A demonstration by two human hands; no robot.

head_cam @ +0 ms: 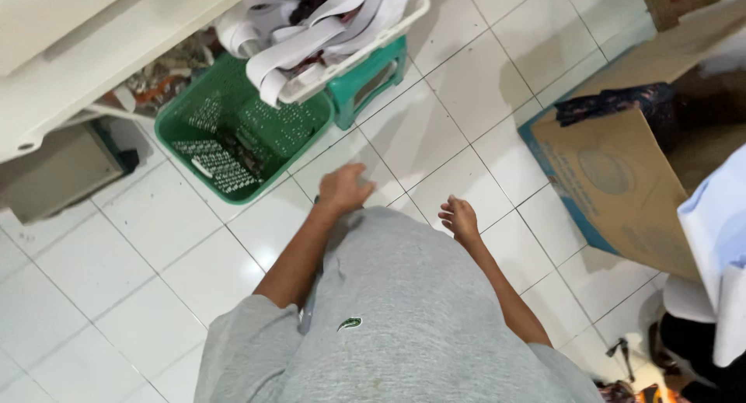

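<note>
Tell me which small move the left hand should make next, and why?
Probably the left hand should reach forward and down to the green basket. Both hands are empty, fingers loosely curled, and the left one hangs nearest its rim, while the right hand is farther off. The white basket of strips sits higher, on a green stool.

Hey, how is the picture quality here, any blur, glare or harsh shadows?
Head view: even, soft indoor light; the white tiled floor shows mild sheen, no hard glare. The left hand is slightly motion-blurred, the right hand sharper. Soft shadows lie beside the green basket and under the cardboard box. The top-left white surface looks washed out.
</note>
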